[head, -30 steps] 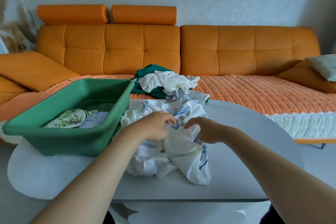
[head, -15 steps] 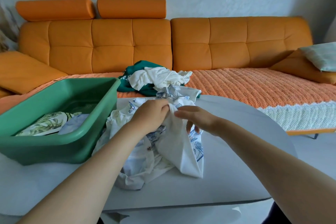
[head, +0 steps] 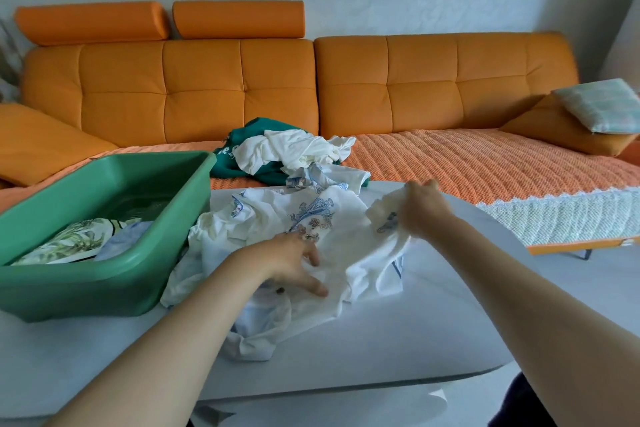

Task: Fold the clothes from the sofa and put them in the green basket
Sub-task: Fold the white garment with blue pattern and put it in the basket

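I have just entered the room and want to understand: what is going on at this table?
A person works on a white floral garment on the grey table. The left hand presses it flat, and the right hand grips one edge out to the right. The green basket beside it holds folded pieces. A pile of clothes lies on the orange sofa, not yet folded.

No fully legible text, label, brand or number is present. Partial white lettering point(head: 227, 152) appears on the dark green garment point(head: 251, 132) behind the green basket point(head: 104, 274); folds obscure it, characters unreadable.
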A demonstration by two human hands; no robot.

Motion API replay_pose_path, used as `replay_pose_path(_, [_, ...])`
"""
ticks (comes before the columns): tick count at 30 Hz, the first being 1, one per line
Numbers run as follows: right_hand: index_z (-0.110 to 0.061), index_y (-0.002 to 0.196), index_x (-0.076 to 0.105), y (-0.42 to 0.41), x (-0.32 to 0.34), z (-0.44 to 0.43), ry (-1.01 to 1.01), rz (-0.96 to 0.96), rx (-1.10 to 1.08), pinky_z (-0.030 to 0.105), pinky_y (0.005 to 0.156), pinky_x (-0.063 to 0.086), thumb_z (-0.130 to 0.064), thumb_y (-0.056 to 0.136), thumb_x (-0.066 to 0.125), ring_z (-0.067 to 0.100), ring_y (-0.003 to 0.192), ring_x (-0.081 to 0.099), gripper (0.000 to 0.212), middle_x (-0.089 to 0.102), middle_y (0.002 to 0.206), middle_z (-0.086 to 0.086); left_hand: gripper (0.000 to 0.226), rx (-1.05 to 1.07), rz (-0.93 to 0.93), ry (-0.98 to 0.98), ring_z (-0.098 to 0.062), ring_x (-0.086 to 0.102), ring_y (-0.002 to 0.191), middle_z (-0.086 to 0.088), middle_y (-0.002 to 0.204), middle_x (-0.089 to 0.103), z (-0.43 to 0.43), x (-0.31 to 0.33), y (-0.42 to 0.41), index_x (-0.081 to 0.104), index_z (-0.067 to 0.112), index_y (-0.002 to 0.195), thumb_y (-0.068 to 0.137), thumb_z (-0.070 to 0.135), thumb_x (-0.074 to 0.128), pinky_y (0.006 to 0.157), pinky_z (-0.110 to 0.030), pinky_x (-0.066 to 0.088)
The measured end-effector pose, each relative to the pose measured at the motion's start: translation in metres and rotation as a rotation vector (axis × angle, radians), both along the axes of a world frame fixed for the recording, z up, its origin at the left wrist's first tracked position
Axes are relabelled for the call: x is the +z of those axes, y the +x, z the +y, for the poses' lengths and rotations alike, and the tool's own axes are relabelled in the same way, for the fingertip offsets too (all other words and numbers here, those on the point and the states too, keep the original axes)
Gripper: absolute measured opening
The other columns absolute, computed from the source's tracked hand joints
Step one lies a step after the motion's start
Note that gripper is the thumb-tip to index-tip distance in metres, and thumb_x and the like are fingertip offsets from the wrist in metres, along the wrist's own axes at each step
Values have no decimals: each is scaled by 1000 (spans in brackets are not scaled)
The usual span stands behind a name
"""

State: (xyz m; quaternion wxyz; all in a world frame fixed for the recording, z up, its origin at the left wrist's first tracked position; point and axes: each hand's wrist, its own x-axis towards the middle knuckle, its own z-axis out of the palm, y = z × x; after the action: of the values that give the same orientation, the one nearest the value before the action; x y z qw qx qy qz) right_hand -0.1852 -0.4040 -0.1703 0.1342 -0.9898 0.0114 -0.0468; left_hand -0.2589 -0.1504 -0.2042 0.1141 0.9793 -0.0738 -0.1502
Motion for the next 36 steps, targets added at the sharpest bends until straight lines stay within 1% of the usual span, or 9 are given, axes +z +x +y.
replay_pose_path(2, [-18,158,8,-10,-8,7,-211,94,105,57,115,28,-22,90,59,45,147,15,85,-4,161,23,97,-25,74,90,-18,36,135,12,145,33,-3,1,-2,49,52,132,43,80,76,110,-42,38])
replay_pose_path(4, [-27,159,1,-21,-15,21,-298,56,381,57,121,7,-31,85,63,33,153,-6,96,-11,165,14,103,-52,90,72,-18,32,140,12,150,24,-4,-1,-1,38,54,142,50,74,82,112,-40,36])
replay_pose_path(9, [-37,153,33,-45,-28,46,-157,323,806,36,111,36,-24,82,74,20,135,42,83,40,147,3,98,-76,39,35,-15,32,140,14,153,22,0,-7,-3,37,44,146,62,65,82,112,-38,36])
replay_pose_path(12, [-32,127,66,-42,-23,42,-185,192,777,31,97,47,1,87,54,20,117,57,54,62,122,-2,97,-35,-31,35,-15,25,141,8,148,26,7,-6,-3,35,33,145,65,65,80,113,-39,33])
replay_pose_path(17, [-18,96,72,-22,-8,21,-472,153,503,30,74,44,-12,87,60,26,87,56,15,62,88,0,75,-15,-53,24,-14,35,130,6,135,38,16,0,-2,43,34,138,75,63,74,107,-37,38])
replay_pose_path(20, [-16,112,68,-18,-4,10,-613,128,303,32,74,48,-15,92,57,23,100,64,23,66,103,0,65,-1,-52,-89,-8,50,115,12,130,49,13,2,-2,48,40,128,73,63,75,102,-35,45])
replay_pose_path(23, [-20,123,64,-25,-11,22,-736,-30,405,38,93,44,-17,92,55,27,118,55,33,62,123,5,63,-46,-122,-43,-5,30,119,14,128,37,10,3,0,47,42,125,72,65,72,105,-38,37])
replay_pose_path(28, [-28,131,61,-61,-18,58,-106,158,827,32,103,42,-17,86,58,19,120,53,46,59,129,-1,34,7,-67,-57,-7,40,107,10,118,39,17,5,0,46,37,106,80,39,69,91,-34,41])
replay_pose_path(36, [-29,113,65,-77,-25,90,-52,204,695,37,90,46,-76,79,57,22,106,54,59,56,114,1,20,-12,-144,-129,-5,58,90,17,97,61,46,17,-14,59,39,84,90,21,64,71,-21,42])
